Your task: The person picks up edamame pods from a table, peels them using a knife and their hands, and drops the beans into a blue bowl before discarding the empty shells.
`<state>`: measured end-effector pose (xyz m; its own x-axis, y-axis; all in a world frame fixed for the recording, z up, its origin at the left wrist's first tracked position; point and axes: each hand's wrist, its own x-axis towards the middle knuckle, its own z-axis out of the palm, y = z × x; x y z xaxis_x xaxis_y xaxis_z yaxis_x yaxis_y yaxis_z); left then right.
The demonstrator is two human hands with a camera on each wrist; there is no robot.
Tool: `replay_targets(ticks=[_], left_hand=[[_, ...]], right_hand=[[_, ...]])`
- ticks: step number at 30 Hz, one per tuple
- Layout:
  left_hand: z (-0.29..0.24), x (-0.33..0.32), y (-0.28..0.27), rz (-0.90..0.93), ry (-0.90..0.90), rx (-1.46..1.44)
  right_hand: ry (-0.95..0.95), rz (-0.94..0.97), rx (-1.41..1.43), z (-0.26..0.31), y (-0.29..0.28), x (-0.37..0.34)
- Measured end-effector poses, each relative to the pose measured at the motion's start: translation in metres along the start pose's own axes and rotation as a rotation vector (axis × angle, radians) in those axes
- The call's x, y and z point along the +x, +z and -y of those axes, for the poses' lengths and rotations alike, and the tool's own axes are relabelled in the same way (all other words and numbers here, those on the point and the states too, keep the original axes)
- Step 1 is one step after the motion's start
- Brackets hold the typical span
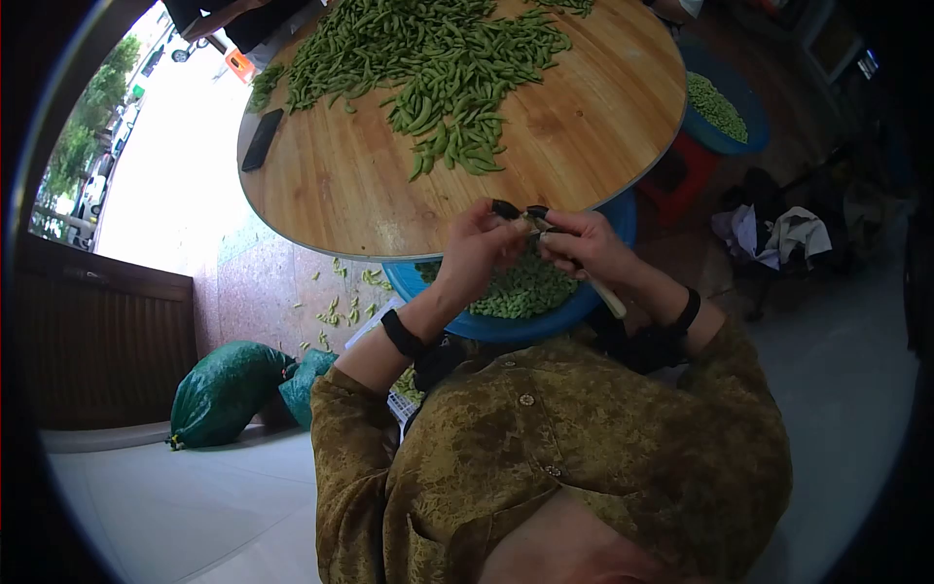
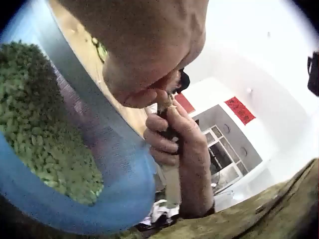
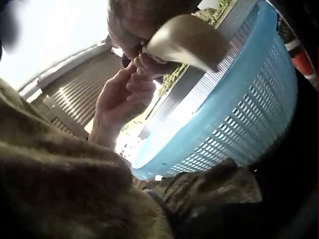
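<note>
Both hands meet above the blue basket (image 1: 555, 326), whose inside holds many shelled green beans (image 1: 530, 289). My right hand (image 1: 589, 241) grips a tool with a pale handle (image 1: 610, 300); its working end is hidden among the fingers, and I cannot tell its kind. Fingertips of my left hand (image 1: 474, 255) pinch a small pale piece (image 2: 168, 102) right at the right hand's thumb. Black covers (image 1: 505, 209) sit on the fingertips of both hands. In the right wrist view the pale handle end (image 3: 187, 40) sticks out from the right hand, over the basket's rim.
A round wooden table (image 1: 360, 185) bears a heap of green bean pods (image 1: 438, 73) and a dark phone (image 1: 262, 139). Another basin of beans (image 1: 718, 109) stands at right on a red stool (image 1: 678, 180). Green sacks (image 1: 233, 389) and scattered pods (image 1: 336, 313) lie on the floor at left.
</note>
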<state>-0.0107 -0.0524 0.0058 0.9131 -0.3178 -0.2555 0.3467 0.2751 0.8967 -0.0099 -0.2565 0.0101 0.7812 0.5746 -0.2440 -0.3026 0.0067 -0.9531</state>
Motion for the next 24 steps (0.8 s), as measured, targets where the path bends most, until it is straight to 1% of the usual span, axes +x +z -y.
replay_targets(ticks=[1,2,3,4,6,8,10,11,12,13,14,15,16,17,18,19,21,24], left_hand=[[0.001,0.0,0.001,0.004,0.161,0.113],[0.002,-0.002,0.004,0.005,0.158,0.115],[0.001,-0.006,0.007,0.011,0.211,0.18],[0.0,-0.008,0.009,0.016,0.267,0.246],[0.001,-0.007,0.005,0.028,0.299,0.29],[0.007,-0.004,-0.005,0.042,0.327,0.331],[0.01,0.002,-0.016,0.026,0.538,0.601],[0.013,0.003,-0.018,0.025,0.538,0.601],[0.014,0.002,-0.017,-0.028,0.493,0.555],[0.014,0.001,-0.017,-0.081,0.446,0.508],[0.014,0.0,-0.015,-0.083,0.446,0.507],[0.012,-0.001,-0.013,-0.09,0.42,0.437],[0.009,-0.003,-0.01,-0.097,0.396,0.367],[0.006,-0.005,-0.01,-0.099,0.397,0.366],[0.003,-0.008,-0.01,-0.038,0.296,0.329],[0.001,-0.01,-0.01,0.022,0.194,0.29],[0.007,-0.008,-0.013,0.02,0.171,0.248],[0.01,-0.005,-0.015,0.011,0.132,0.194]], right_hand=[[-0.001,0.0,0.001,-0.001,-0.002,0.001],[0.056,0.032,0.217,-0.002,-0.004,0.002],[0.113,0.064,0.433,-0.004,-0.006,0.003],[0.112,0.065,0.435,-0.004,-0.006,0.002],[0.167,0.137,0.641,-0.003,-0.005,0.004],[0.176,0.132,0.635,-0.004,-0.002,0.004],[0.186,0.124,0.627,-0.007,0.002,0.003],[0.151,0.128,0.496,-0.009,0.004,0.003],[0.117,0.132,0.364,-0.011,0.006,0.003],[0.119,0.134,0.363,-0.011,0.006,0.003],[0.066,0.106,0.293,-0.011,0.007,0.003],[0.013,0.078,0.222,-0.011,0.007,0.003],[0.015,0.078,0.221,-0.009,0.008,0.003],[-0.023,0.053,0.198,-0.005,0.009,0.002],[-0.06,0.028,0.174,-0.002,0.01,0.002],[-0.058,0.03,0.173,-0.001,0.011,0.003],[-0.036,0.153,0.22,0.002,0.011,0.005],[-0.065,0.192,0.225,0.001,0.009,0.006]])
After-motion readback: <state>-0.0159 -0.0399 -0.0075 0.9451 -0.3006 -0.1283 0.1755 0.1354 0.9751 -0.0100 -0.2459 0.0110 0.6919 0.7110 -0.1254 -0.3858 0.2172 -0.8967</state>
